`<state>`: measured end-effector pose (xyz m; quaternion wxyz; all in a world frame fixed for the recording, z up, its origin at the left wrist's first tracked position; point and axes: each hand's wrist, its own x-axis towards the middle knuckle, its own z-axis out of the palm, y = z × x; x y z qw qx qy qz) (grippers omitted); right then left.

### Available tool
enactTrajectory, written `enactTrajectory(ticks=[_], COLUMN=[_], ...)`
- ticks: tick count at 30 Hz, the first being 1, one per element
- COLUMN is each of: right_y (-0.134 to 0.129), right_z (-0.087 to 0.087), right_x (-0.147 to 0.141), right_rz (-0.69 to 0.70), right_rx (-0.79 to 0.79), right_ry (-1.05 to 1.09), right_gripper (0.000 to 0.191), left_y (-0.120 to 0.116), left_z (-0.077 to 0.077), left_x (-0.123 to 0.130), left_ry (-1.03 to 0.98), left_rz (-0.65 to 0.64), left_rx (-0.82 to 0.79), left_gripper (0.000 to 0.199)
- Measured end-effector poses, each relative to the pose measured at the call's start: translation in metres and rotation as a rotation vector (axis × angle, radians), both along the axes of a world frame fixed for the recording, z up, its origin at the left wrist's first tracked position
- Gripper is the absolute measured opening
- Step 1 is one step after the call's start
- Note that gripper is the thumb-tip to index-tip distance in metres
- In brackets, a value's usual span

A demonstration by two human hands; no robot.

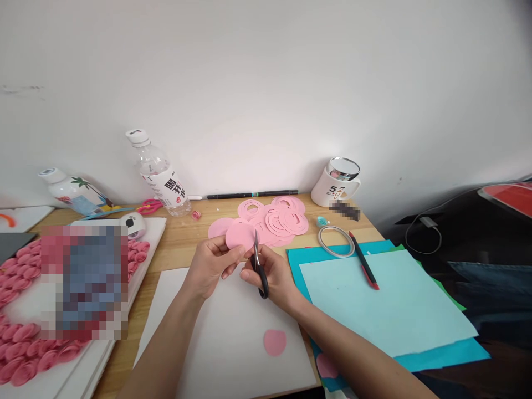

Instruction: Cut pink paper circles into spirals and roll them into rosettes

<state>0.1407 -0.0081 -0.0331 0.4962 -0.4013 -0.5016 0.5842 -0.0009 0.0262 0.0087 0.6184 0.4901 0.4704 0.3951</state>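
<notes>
Between the thumb and fingers of my left hand (211,260) is a pink paper circle (240,235), held up above the white sheet (216,332). My right hand (276,274) grips a pair of scissors (261,271) with black handles. The scissors' blades point upward at the circle's right edge; whether they are cutting into it I cannot tell. Behind my hands lies a pile of pink paper circles and rings (285,219). A small pink paper piece (275,342) rests on the white sheet near my right forearm.
To the left, rolled pink paper flowers (25,332) cover a white board. A plastic bottle (160,177) and a white mug (336,183) stand by the wall. On the right are a tape roll (336,255), a black-and-red pen (364,261) and light blue paper (386,310).
</notes>
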Motion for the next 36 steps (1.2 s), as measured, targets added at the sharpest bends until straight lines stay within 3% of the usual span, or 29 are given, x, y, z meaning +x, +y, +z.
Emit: enactTrajectory(ticks=[25,36], right_y=[-0.0006,-0.0021], right_z=[-0.0002,0.0002], right_x=[-0.0003,-0.0041], right_rz=[0.013,0.041], right_rx=[-0.055,-0.055], right_ry=[0.011,0.029], right_gripper=[0.035,0.039], left_y=[0.0006,-0.0011], left_z=[0.0021,0.0044], left_x=[-0.0023,0.0017], left_ry=[-0.06,-0.13], left_rz=[0.037,-0.073], left_rx=[-0.002,0.003], left_gripper=[0.019,0.02])
